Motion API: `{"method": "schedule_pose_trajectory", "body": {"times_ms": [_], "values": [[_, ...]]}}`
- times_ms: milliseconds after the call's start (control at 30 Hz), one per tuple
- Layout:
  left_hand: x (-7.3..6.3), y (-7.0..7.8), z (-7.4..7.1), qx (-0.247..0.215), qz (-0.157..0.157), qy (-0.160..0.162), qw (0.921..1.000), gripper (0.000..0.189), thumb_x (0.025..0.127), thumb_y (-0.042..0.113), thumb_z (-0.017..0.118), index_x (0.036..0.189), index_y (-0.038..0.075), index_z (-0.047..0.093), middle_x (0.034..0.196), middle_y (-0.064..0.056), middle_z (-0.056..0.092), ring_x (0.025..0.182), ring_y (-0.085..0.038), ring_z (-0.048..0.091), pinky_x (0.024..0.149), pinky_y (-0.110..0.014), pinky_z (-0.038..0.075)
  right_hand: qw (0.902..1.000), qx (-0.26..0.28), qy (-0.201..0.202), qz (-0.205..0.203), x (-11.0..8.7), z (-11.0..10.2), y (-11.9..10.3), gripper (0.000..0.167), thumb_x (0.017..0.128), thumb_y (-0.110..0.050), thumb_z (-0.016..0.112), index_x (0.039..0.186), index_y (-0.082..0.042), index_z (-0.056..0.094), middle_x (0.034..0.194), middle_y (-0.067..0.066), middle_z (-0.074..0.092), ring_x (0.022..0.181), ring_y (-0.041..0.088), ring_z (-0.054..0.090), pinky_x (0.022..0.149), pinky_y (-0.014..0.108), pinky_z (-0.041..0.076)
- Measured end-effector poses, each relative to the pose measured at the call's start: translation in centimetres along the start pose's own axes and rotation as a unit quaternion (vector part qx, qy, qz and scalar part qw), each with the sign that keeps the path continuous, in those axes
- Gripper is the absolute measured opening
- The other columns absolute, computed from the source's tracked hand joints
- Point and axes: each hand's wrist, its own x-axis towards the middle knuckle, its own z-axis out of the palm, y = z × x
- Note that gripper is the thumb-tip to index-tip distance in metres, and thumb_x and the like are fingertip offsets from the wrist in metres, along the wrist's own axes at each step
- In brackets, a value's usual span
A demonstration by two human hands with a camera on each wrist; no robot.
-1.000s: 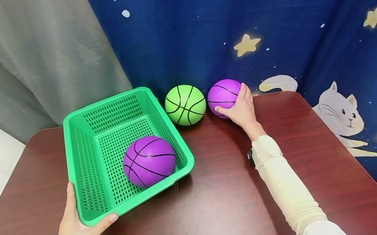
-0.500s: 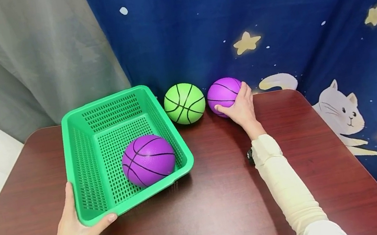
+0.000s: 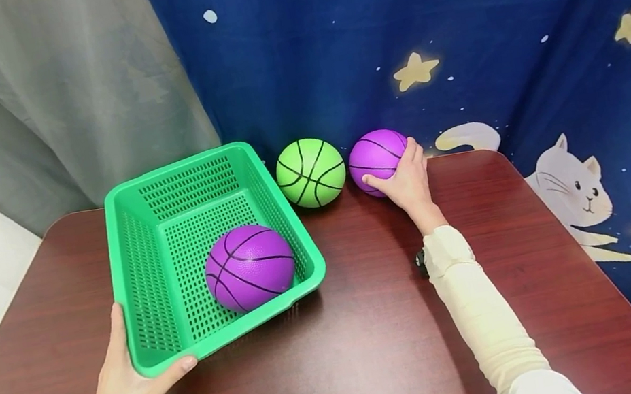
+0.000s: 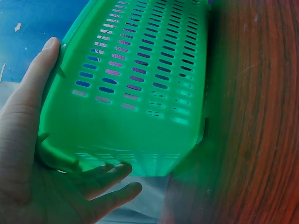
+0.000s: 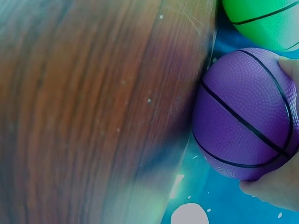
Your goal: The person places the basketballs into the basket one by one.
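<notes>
My left hand (image 3: 125, 389) grips the near left corner of a green plastic basket (image 3: 228, 335), its thumb lying along the rim. In the left wrist view that thumb is on the rim, and the other fingers reach around the slotted wall (image 4: 126, 126). Inside the basket, toward its right side, sits a purple mini basketball (image 3: 249, 269). At the back of the table my right hand (image 3: 409, 182) holds a second purple mini basketball (image 3: 374, 160), thumb and fingers spread around it. The right wrist view shows this ball (image 5: 243, 112) between thumb and fingers, partly cut off by the frame.
A lime green mini basketball (image 3: 310, 173) stands at the back edge, between the basket and the held ball. Behind the dark reddish wooden table (image 3: 376, 346) hang a grey curtain (image 3: 85, 75) and a blue curtain (image 3: 299, 55) printed with stars and a cat.
</notes>
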Motion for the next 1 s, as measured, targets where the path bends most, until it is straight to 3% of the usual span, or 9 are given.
{"method": "schedule_pose_trajectory", "body": {"times_ms": [300,433,633,800,1000], "values": [[-0.1,0.1,-0.2,-0.003,-0.001,-0.001,1.0,0.121,0.066,0.013,0.084,0.15,0.033,-0.002,0.151,0.004,0.022,0.129,-0.003,0.026,0.087,-0.008,0.022,0.9998,0.012,0.001,0.015,-0.1,-0.4,0.2,0.115,0.062,-0.049,0.081,0.142,0.002,0.016,0.136,0.022,0.03,0.124,0.036,0.033,0.101,0.046,0.031],[-0.1,0.0,-0.1,-0.005,-0.003,-0.003,1.0,0.122,0.066,0.014,0.084,0.149,0.033,-0.002,0.151,0.006,0.022,0.13,-0.004,0.026,0.087,-0.008,0.022,0.9985,0.03,-0.001,0.046,0.3,-1.1,0.6,0.112,0.062,-0.053,0.079,0.141,0.0,0.02,0.134,0.02,0.034,0.12,0.036,0.039,0.098,0.048,0.035],[0.2,0.1,0.2,-0.005,-0.007,-0.005,1.0,0.122,0.066,0.016,0.085,0.149,0.035,-0.002,0.15,0.006,0.023,0.13,-0.005,0.026,0.086,-0.01,0.024,0.9948,0.054,-0.01,0.086,0.7,-2.5,1.6,0.11,0.064,-0.057,0.076,0.142,0.0,0.023,0.137,0.017,0.036,0.123,0.033,0.037,0.099,0.048,0.033],[0.2,0.2,0.4,-0.008,-0.005,-0.003,1.0,0.122,0.066,0.016,0.085,0.149,0.034,-0.002,0.15,0.005,0.024,0.129,-0.003,0.027,0.085,-0.01,0.024,0.9941,0.058,-0.009,0.09,0.5,-3.6,1.6,0.109,0.064,-0.058,0.075,0.142,-0.001,0.025,0.137,0.016,0.038,0.124,0.033,0.035,0.099,0.049,0.033],[-0.3,0.2,0.1,-0.001,-0.015,-0.006,0.9999,0.12,0.068,0.018,0.084,0.149,0.035,-0.003,0.151,0.008,0.02,0.133,-0.012,0.024,0.091,-0.014,0.021,0.993,0.088,0.008,0.078,-0.1,-5.5,-0.1,0.106,0.064,-0.059,0.074,0.143,-0.008,0.026,0.136,0.014,0.041,0.123,0.032,0.035,0.097,0.05,0.035]]}}
